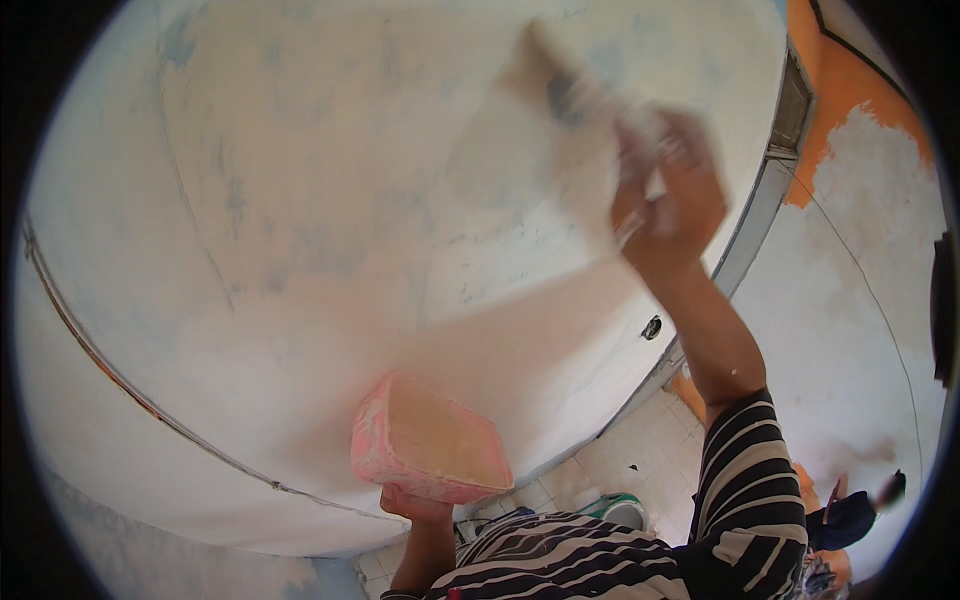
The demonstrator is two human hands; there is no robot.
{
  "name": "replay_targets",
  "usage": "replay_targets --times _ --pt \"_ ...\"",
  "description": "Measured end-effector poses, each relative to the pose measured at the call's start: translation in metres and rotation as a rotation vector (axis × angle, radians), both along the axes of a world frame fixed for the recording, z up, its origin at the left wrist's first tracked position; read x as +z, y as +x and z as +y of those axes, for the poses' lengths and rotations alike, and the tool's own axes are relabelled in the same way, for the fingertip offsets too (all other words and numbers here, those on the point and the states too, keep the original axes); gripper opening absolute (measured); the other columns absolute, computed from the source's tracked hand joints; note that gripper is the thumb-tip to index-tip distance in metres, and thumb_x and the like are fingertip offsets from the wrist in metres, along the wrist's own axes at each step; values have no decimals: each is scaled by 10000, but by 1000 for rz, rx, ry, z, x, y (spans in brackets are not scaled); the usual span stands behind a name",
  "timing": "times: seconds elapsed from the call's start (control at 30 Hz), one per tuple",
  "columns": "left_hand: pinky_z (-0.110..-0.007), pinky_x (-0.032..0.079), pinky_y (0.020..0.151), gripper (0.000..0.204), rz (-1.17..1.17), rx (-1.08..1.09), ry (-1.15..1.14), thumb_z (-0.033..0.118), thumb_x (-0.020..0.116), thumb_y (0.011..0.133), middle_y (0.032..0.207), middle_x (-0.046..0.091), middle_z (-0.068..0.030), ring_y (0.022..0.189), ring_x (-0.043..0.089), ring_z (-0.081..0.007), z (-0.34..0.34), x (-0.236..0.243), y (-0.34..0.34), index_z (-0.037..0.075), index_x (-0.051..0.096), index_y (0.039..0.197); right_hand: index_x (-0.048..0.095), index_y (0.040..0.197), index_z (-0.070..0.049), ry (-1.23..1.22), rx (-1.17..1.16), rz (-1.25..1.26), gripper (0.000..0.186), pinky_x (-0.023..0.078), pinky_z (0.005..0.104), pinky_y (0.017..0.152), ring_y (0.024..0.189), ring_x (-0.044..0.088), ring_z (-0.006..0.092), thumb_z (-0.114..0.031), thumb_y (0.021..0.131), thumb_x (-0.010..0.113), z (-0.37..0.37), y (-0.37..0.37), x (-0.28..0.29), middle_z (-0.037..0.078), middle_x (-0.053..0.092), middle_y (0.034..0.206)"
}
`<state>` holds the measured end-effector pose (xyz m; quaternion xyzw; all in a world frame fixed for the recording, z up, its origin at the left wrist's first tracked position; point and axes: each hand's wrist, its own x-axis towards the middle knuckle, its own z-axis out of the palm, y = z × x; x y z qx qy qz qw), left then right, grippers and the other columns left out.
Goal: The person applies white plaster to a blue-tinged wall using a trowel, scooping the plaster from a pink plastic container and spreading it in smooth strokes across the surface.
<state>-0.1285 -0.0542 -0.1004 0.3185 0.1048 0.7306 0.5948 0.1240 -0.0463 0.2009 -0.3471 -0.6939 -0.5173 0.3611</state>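
Note:
My right hand [668,195] is raised high and closed around the handle of a paintbrush [560,85], whose blurred head presses against a pale door [330,220]. A band of peach paint runs down the door under the brush. My left hand [412,506] holds up a pink rectangular tub [430,445] from below, close to the door's lower part. The tub carries peach paint and its sides are smeared with it. Both forearms come up from a black and cream striped sleeve at the lower edge.
A door frame [750,225] runs along the right of the door, with a dark keyhole [651,327] near its edge. Beyond it is a wall [860,250] patched white over orange. White floor tiles [640,450] and a green bucket [620,510] lie below.

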Motion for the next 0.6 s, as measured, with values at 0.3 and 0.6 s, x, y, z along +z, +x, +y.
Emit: replay_targets --times 0.3,0.6 --pt "-405 515 835 534 -278 -53 -1 411 291 925 1166 528 -150 1020 566 -269 -14 42 9 -1 447 1227 635 1096 -30 -563 553 305 318 509 337 778 958 598 242 2 781 605 -20 -44 -30 122 594 1018" --pt "-380 521 805 528 -163 112 5 405 271 934 1143 539 -140 990 574 -244 -22 54 20 -4 459 1211 621 1147 -69 -452 336 30 400 465 417 909 1122 541 293 -121 750 609 -17 -42 -109 185 529 1222"
